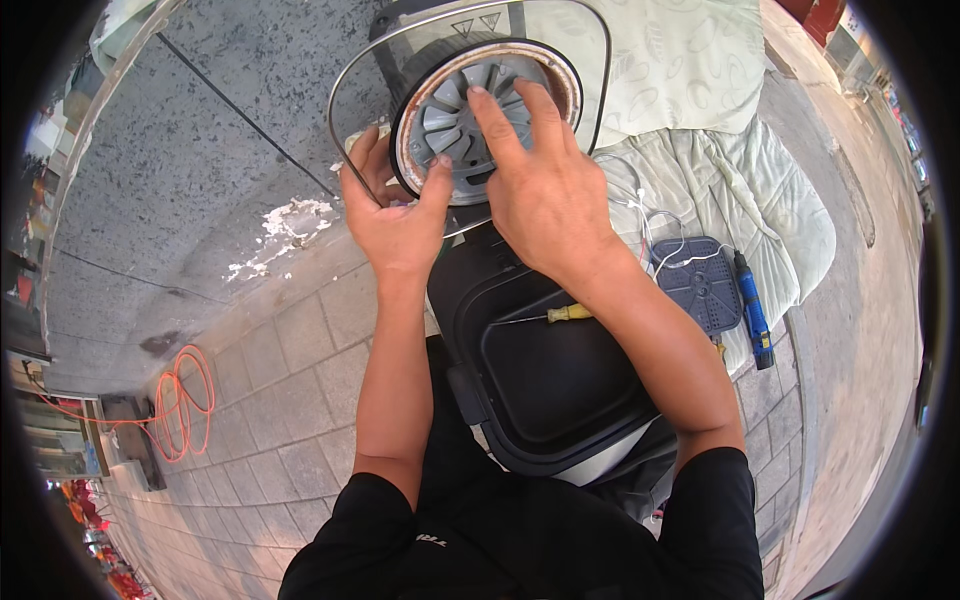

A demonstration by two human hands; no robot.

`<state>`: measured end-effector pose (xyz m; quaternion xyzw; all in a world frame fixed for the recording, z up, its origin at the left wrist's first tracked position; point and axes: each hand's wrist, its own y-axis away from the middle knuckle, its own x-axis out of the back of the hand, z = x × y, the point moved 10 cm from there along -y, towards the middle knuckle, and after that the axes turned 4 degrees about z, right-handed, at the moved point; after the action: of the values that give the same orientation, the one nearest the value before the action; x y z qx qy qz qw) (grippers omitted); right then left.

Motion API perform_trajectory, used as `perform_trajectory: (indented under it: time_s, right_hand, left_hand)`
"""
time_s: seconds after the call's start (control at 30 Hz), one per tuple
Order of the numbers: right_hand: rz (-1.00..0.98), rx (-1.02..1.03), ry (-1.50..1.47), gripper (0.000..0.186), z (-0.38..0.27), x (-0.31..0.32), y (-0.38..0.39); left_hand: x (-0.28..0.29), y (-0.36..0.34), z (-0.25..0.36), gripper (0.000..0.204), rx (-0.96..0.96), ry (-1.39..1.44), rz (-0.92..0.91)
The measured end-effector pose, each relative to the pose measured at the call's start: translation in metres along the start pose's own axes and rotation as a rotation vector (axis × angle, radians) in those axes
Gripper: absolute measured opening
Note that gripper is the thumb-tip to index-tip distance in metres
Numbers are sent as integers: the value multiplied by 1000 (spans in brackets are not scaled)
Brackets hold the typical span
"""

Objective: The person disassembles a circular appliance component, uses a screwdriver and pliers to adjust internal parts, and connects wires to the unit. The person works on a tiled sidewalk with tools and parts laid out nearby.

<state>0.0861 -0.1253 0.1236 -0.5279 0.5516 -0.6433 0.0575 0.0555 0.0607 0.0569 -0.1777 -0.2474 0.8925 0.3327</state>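
A round grey fan with radial blades, inside a rusty-rimmed ring, sits tilted in a clear glass-like panel with dark edging. My left hand grips the unit's left side, thumb on the lower rim and fingers curled behind. My right hand has index and middle fingers stretched onto the blades; its thumb is hidden. Below the hands is a black lidded appliance body with a rounded-square recess, and a yellow-handled screwdriver lies on it.
Pale padded cloth holds a dark perforated plate, white wires and a blue electric screwdriver at right. An orange cable coil lies on paving at lower left, beside a speckled grey step.
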Motion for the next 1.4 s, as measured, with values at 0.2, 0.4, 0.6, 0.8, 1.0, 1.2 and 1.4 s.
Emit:
perform_trajectory:
  time_s: [0.2,0.4,0.6,0.8,1.0,1.2,1.4]
  right_hand:
    - [19,22,17,79,0,3,-3]
    - [18,29,16,79,-2,2,-5]
    - [30,33,42,78,-1,4,-4]
    - [20,6,5,70,1,8,-7]
    - [9,-121,-31,56,29,17,6]
    - [-156,-91,9,57,27,-2,11]
    - [-123,-54,20,56,24,-7,13]
  left_hand:
    - [-3,0,-2,80,-6,5,22]
    - [0,0,-1,78,10,0,52]
    - [2,2,-3,74,8,-5,66]
    - [2,2,-5,72,17,10,63]
    - [-4,3,1,76,33,-4,-6]
    - [0,3,-1,82,6,-6,-17]
    - [1,4,11,78,-58,-72,-78]
